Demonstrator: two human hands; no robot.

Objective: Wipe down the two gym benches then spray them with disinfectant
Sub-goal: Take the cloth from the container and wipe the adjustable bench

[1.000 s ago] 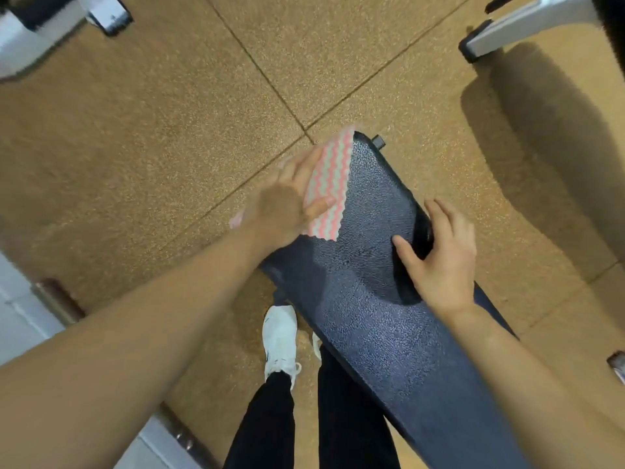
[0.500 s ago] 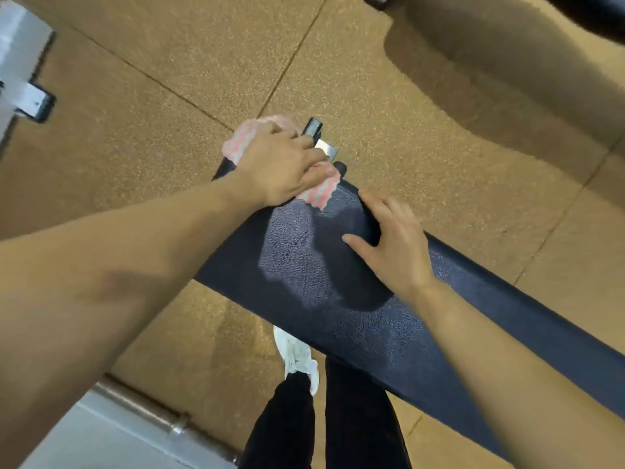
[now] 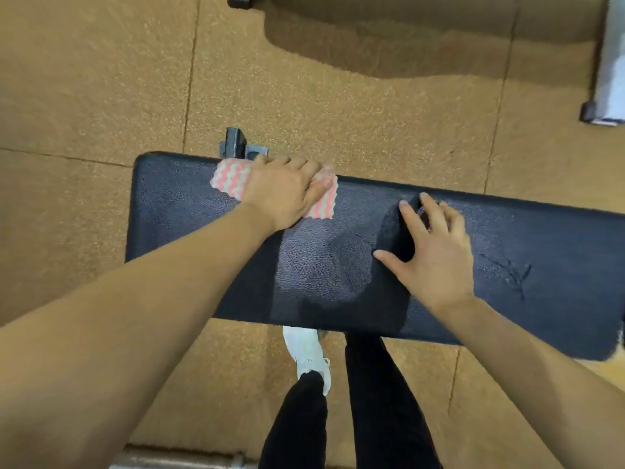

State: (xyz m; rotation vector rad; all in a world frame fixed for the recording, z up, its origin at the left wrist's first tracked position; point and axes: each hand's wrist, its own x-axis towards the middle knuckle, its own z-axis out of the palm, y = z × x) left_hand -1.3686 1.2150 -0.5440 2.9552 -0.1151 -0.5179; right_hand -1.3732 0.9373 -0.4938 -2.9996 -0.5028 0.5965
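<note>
Left hand (image 3: 284, 192) clamps pink-grey zigzag cloth (image 3: 230, 179) over far edge; right hand (image 3: 436, 252) flat, splayed, on black padded bench (image 3: 189, 225), long axis left-right.

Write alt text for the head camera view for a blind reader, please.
A person's left hand holds a pink-and-white cloth against the far edge of a black gym bench, while the right hand rests spread on its padding.

Pink-striped cloth (image 3: 231, 179) atop black bench (image 3: 558, 252)
</note>
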